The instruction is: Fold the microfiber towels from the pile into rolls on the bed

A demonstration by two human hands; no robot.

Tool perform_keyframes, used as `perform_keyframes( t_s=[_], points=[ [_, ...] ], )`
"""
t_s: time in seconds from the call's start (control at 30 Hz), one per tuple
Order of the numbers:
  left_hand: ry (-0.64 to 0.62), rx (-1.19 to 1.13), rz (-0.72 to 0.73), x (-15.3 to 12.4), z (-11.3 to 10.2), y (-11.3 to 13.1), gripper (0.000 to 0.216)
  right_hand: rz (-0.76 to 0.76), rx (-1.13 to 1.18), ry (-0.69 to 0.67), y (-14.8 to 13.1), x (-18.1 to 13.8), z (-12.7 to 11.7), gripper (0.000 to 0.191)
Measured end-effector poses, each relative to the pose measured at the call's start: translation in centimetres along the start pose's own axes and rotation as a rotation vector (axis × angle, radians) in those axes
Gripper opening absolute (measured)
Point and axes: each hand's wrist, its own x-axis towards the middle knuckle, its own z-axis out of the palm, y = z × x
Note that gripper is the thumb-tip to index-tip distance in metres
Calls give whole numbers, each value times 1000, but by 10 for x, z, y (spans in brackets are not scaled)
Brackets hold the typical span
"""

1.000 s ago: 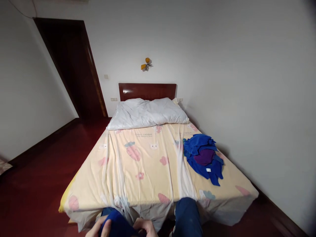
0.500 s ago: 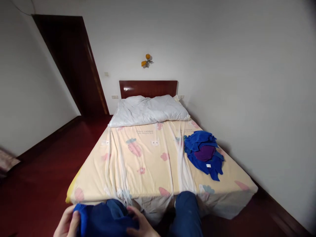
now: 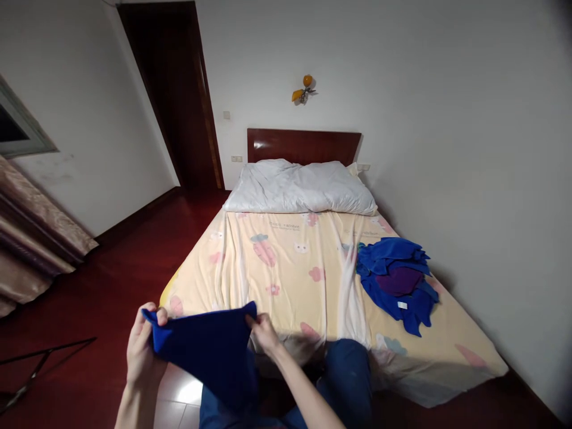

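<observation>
A dark blue cloth [image 3: 210,345] is stretched between my two hands above my lap, its upper edge nearly straight and its lower part hanging down. My left hand [image 3: 145,342] is closed on the cloth's left corner. At the opposite corner, my right hand [image 3: 263,332] pinches the fabric between thumb and fingers. Beyond them, on the right side of the bed, lies a loose pile of blue cloths [image 3: 393,253] with a purple cloth [image 3: 400,281] in it and a small white label [image 3: 402,305] showing.
The bed [image 3: 286,268] has a cream printed sheet and a folded white quilt [image 3: 304,187] near the wooden headboard [image 3: 304,146]. A curtain [image 3: 31,238] hangs at the left. A thin dark metal frame [image 3: 42,357] stands on the red floor at lower left.
The bunched blue cloth over my lap is now lifted and spread between my hands, which have moved up and apart. My view has turned a little left.
</observation>
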Motion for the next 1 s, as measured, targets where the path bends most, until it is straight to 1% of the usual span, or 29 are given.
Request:
perform_keyframes(
  t_s=[0.03,0.07,0.1,0.13,0.2,0.27,0.3,0.33,0.37,0.4,0.43,0.47,0.5,0.6,0.67,0.73,0.8,0.87,0.93,1.0],
  points=[
    [21,64,39,8,-4,-2,42,-50,-23,61,-13,5,-8,46],
    [22,159,75,16,-6,-4,39,-107,-51,94,-28,9,-16,44],
    [-2,282,114,23,-5,-6,36,-164,-89,108,-44,13,-22,41],
    [-53,423,159,29,0,-7,34,-211,-139,106,-60,16,-27,37],
    [-231,721,278,34,16,-9,36,-260,-255,92,-88,17,-30,30],
    [-483,961,415,30,42,-11,46,-284,-370,84,-109,13,-26,26],
    [-621,1035,482,26,56,-13,54,-296,-426,78,-115,10,-23,24],
    [-755,1081,538,22,69,-17,61,-314,-485,74,-120,7,-20,22],
    [-868,1094,585,17,81,-22,63,-338,-548,73,-123,3,-18,20],
    [-956,1081,625,14,91,-27,59,-360,-612,72,-125,0,-17,19],
    [-1017,1054,657,11,98,-33,52,-375,-669,71,-126,-3,-16,19],
    [-1052,1023,682,9,102,-38,44,-383,-713,70,-126,-6,-17,20],
    [-1067,995,702,8,104,-43,40,-382,-738,64,-127,-9,-18,21],
    [-1054,959,767,8,98,-47,40,-364,-702,13,-127,-17,-25,22],
    [-999,978,820,9,90,-43,41,-372,-656,-3,-122,-22,-31,25],
    [-931,1010,858,9,81,-35,40,-385,-636,28,-111,-27,-38,31],
    [-840,1026,897,11,70,-27,39,-375,-631,83,-94,-32,-49,37],
    [-717,1030,946,13,59,-19,38,-335,-636,138,-73,-37,-64,39],
    [-596,1044,981,16,49,-12,37,-274,-673,196,-48,-42,-84,39],
    [-495,1057,977,18,41,-3,33,-196,-739,268,-21,-47,-106,37]
  ],
)
